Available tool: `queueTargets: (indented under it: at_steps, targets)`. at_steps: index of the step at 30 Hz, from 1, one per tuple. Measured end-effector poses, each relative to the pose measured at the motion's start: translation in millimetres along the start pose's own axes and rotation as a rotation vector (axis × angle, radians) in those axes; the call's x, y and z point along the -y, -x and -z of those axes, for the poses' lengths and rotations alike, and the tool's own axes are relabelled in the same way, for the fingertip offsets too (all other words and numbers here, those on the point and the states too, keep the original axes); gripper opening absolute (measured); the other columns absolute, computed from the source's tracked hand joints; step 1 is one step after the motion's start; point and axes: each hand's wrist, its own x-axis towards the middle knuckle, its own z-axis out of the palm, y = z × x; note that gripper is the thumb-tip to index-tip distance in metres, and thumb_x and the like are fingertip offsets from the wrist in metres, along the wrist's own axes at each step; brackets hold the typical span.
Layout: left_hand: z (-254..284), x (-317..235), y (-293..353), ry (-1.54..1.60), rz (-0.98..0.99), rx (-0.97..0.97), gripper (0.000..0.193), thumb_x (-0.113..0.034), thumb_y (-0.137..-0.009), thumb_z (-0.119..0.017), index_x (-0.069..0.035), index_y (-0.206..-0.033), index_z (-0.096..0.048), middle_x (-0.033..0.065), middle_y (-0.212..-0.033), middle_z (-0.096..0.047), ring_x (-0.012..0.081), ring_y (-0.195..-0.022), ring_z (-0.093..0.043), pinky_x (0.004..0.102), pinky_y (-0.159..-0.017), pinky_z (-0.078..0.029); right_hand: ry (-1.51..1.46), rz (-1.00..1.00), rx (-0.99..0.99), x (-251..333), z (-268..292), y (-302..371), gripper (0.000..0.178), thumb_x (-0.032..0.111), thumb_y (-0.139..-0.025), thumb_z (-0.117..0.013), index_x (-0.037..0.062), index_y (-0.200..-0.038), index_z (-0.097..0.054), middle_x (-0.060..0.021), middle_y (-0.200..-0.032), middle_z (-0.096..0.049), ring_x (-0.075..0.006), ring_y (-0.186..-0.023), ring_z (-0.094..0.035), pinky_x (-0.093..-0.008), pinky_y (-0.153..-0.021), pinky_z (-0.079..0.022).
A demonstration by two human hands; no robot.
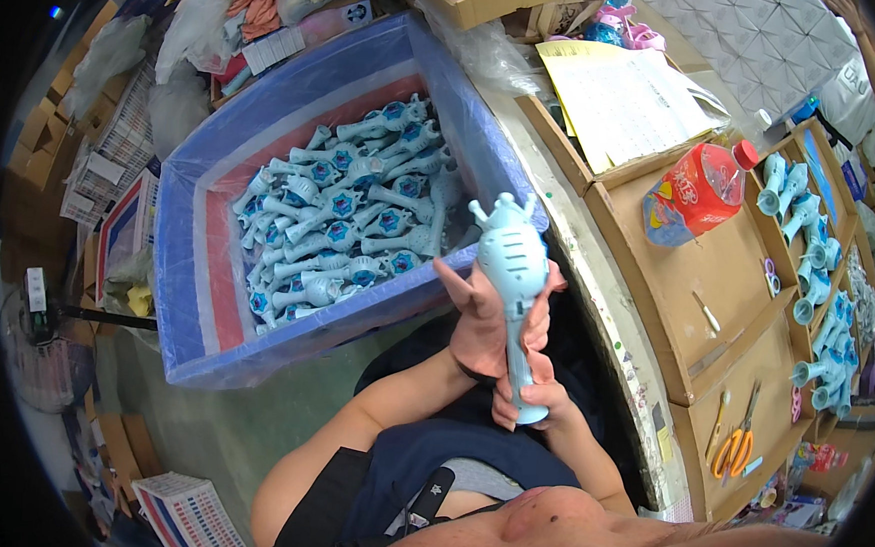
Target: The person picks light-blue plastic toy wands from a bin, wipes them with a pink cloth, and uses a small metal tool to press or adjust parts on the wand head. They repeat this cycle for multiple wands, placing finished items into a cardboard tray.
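A light blue plastic toy wand [515,263] stands nearly upright in front of me, its crown-shaped end up and its slotted round head facing the camera. Behind its neck lies my left hand [476,326], palm up, with the thumb side stretched out to the left and fingers curled round the shaft. Lower down, my right hand [542,395] grips the handle close to its flared foot. Part of the fingers is hidden by the wand. To the left, a blue, white and red bin [180,258] lined with clear plastic holds a heap of similar wands [341,207] with dark blue star-shaped pieces.
A worktable edge [595,313] curves along my right. Cardboard trays [657,287] there carry a red-labelled bottle [698,192], orange-handled scissors [738,442], a white pen [706,312] and more wand parts [829,348]. Papers [628,105] lie farther back. A patterned box [192,519] stands at lower left.
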Motion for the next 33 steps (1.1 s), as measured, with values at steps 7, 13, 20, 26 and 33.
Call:
queueTargets:
  at_steps: [7, 13, 20, 26, 33]
  targets:
    - [-1, 8, 5, -0.315, -0.132, -0.135, 0.068, -0.051, -0.084, -0.073, -0.001, -0.125, -0.051, 0.0059, -0.086, -0.063, 0.0153, -0.072, -0.062, 0.0285, -0.064, -0.051, 0.540, 0.054, -0.271, -1, 31, 1, 0.032, 0.006, -0.080, -0.074, 0.0022, -0.109, -0.060, -0.0134, -0.089, -0.066, -0.0257, -0.072, -0.066, -0.0384, -0.066, -0.055]
    - [-6, 5, -2, -0.776, -0.005, -0.184, 0.044, -0.026, -0.082, -0.072, -0.003, -0.117, -0.062, 0.0065, -0.092, -0.067, 0.0194, -0.079, -0.065, 0.0306, -0.072, -0.052, 1.168, 0.256, -0.405, -4, 39, -6, 0.078, 0.011, -0.078, -0.080, -0.0008, -0.145, -0.043, -0.0087, -0.139, -0.053, -0.0180, -0.128, -0.050, -0.0356, -0.108, -0.041]
    - [-23, -39, 10, -1.729, -0.264, 0.383, 0.029, 0.003, -0.080, -0.072, -0.004, -0.108, -0.075, 0.0073, -0.099, -0.072, 0.0242, -0.087, -0.068, 0.0330, -0.080, -0.053, 0.779, 0.485, -0.578, 66, 7, 10, 0.062, 0.030, -0.089, -0.075, 0.0004, -0.138, -0.049, -0.0128, -0.130, -0.060, -0.0224, -0.122, -0.057, -0.0374, -0.103, -0.046]
    - [-7, 8, 1, -1.669, 0.254, 0.242, 0.023, 0.002, -0.086, -0.064, -0.002, -0.109, -0.067, 0.0071, -0.099, -0.067, 0.0186, -0.095, -0.066, 0.0301, -0.077, -0.053, 0.650, 0.605, -0.463, 103, -18, -16, 0.067, 0.030, -0.091, -0.072, -0.0026, -0.140, -0.040, -0.0217, -0.115, -0.067, -0.0226, -0.099, -0.067, -0.0364, -0.088, -0.055]
    - [0, 22, 14, -1.780, 0.178, 0.364, 0.010, -0.007, -0.096, -0.056, -0.004, -0.106, -0.056, 0.0035, -0.087, -0.057, 0.0111, -0.082, -0.060, 0.0272, -0.066, -0.049, 0.598, 0.716, -0.590, 124, -18, -16, 0.059, 0.028, -0.093, -0.071, -0.0033, -0.135, -0.045, -0.0222, -0.111, -0.067, -0.0259, -0.097, -0.069, -0.0382, -0.083, -0.058]
